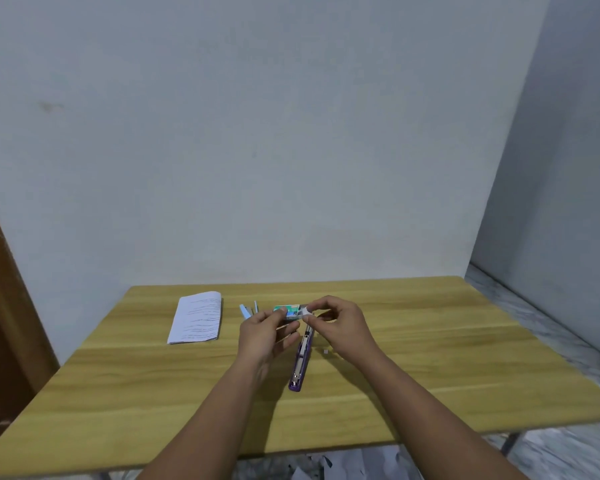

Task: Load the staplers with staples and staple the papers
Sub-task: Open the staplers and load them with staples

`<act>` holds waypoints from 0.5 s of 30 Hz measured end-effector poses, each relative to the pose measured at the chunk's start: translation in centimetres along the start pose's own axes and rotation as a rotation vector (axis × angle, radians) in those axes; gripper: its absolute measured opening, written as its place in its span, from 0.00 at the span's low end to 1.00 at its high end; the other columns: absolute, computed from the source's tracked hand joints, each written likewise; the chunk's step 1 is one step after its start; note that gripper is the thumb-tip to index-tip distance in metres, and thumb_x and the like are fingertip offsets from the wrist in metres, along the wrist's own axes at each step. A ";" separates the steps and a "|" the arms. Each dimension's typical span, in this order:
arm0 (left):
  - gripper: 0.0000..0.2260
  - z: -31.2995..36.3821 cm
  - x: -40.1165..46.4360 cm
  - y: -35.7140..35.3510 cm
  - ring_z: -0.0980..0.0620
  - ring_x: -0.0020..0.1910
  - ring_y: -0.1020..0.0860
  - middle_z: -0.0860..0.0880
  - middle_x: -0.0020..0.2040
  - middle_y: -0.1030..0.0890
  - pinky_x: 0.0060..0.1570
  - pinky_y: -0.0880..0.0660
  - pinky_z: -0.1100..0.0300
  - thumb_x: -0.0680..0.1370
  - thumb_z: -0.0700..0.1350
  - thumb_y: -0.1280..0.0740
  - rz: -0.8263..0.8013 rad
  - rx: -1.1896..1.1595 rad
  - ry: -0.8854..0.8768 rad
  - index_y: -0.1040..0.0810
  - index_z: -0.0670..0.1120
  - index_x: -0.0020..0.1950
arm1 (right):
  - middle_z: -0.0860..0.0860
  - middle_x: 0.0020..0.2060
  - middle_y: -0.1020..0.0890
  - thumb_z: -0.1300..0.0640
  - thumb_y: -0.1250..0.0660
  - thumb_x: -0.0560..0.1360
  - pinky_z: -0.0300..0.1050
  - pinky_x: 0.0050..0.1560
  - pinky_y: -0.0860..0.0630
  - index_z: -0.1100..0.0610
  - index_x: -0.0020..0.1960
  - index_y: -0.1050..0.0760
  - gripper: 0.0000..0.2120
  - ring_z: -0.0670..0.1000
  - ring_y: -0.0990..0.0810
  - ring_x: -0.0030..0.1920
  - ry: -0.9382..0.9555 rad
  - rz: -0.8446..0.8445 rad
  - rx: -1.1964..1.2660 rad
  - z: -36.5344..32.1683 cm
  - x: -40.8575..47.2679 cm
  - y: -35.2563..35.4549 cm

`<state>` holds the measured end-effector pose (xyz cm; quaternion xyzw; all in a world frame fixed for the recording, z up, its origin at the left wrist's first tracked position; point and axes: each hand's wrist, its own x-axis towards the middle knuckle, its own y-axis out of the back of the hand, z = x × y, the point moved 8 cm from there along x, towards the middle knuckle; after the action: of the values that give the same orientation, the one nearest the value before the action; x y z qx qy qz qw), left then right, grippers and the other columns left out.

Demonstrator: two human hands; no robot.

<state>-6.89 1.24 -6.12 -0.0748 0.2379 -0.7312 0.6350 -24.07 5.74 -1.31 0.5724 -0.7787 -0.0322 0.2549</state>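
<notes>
A purple stapler lies opened flat on the wooden table, its metal channel facing up. Above its far end my left hand grips a small green and white staple box. My right hand pinches the box's white inner tray or flap at its right end. A light blue stapler lies just behind my left hand, partly hidden. A stack of written papers rests at the table's far left.
A tiny white scrap lies on the table right of the purple stapler. A brown door stands at the left. Torn paper bits lie on the floor below the table's near edge.
</notes>
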 end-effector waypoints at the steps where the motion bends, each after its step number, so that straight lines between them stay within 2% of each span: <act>1: 0.05 -0.1 0.0 0.0 0.45 0.46 0.13 0.37 0.50 0.13 0.41 0.14 0.53 0.82 0.39 0.30 0.000 -0.001 -0.001 0.19 0.36 0.53 | 0.47 0.47 0.12 0.56 0.22 0.76 0.50 0.43 0.15 0.46 0.49 0.15 0.06 0.44 0.16 0.40 -0.002 0.002 -0.004 0.0 0.0 0.0; 3: 0.05 0.0 -0.1 0.0 0.45 0.45 0.13 0.37 0.49 0.13 0.39 0.14 0.54 0.82 0.39 0.31 0.011 -0.005 -0.008 0.20 0.36 0.53 | 0.46 0.50 0.13 0.59 0.25 0.78 0.45 0.40 0.17 0.47 0.56 0.16 0.10 0.43 0.19 0.35 0.003 -0.019 -0.012 -0.1 -0.2 -0.3; 5: 0.05 -0.1 -0.2 0.0 0.45 0.44 0.13 0.37 0.48 0.13 0.37 0.15 0.55 0.82 0.38 0.31 0.018 -0.007 -0.014 0.20 0.36 0.53 | 0.45 0.51 0.14 0.61 0.29 0.79 0.44 0.38 0.20 0.46 0.60 0.16 0.13 0.45 0.22 0.34 0.017 -0.058 -0.026 -0.1 -0.3 -0.6; 8: 0.06 -0.1 -0.3 -0.1 0.46 0.45 0.12 0.37 0.48 0.13 0.38 0.15 0.56 0.82 0.38 0.31 0.014 0.001 -0.015 0.20 0.35 0.53 | 0.45 0.48 0.13 0.59 0.29 0.80 0.46 0.36 0.20 0.47 0.55 0.14 0.10 0.47 0.20 0.34 0.017 -0.067 -0.047 0.2 -0.4 -0.7; 10: 0.07 -0.1 -0.4 -0.3 0.46 0.44 0.12 0.38 0.46 0.12 0.38 0.15 0.56 0.82 0.38 0.31 0.009 0.020 -0.021 0.19 0.34 0.54 | 0.47 0.47 0.13 0.56 0.27 0.80 0.46 0.39 0.19 0.49 0.51 0.14 0.04 0.48 0.17 0.34 0.000 -0.033 -0.047 0.4 -0.3 -0.5; 12: 0.07 0.0 -0.5 -0.4 0.48 0.42 0.12 0.40 0.44 0.12 0.38 0.15 0.56 0.82 0.38 0.32 0.010 0.040 -0.031 0.19 0.34 0.53 | 0.48 0.46 0.13 0.54 0.26 0.80 0.54 0.41 0.17 0.49 0.47 0.15 0.03 0.54 0.15 0.36 -0.016 -0.006 -0.046 0.5 -0.1 -0.2; 13: 0.07 0.0 -0.6 -0.4 0.48 0.42 0.12 0.40 0.44 0.12 0.38 0.15 0.56 0.83 0.38 0.32 0.011 0.050 -0.037 0.19 0.34 0.53 | 0.48 0.46 0.13 0.54 0.26 0.79 0.57 0.40 0.16 0.49 0.47 0.15 0.03 0.55 0.15 0.36 -0.026 -0.008 -0.044 0.5 0.1 -0.2; 15: 0.06 0.1 -0.6 -0.4 0.49 0.41 0.12 0.39 0.45 0.12 0.38 0.15 0.57 0.83 0.38 0.32 0.008 0.075 -0.047 0.19 0.35 0.52 | 0.47 0.48 0.13 0.55 0.24 0.78 0.56 0.37 0.16 0.50 0.48 0.13 0.01 0.48 0.17 0.34 -0.041 -0.032 -0.058 0.5 0.3 -0.2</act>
<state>-7.14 1.82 -5.77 -0.0671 0.1954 -0.7352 0.6456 -24.14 5.27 -1.75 0.5765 -0.7732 -0.0705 0.2545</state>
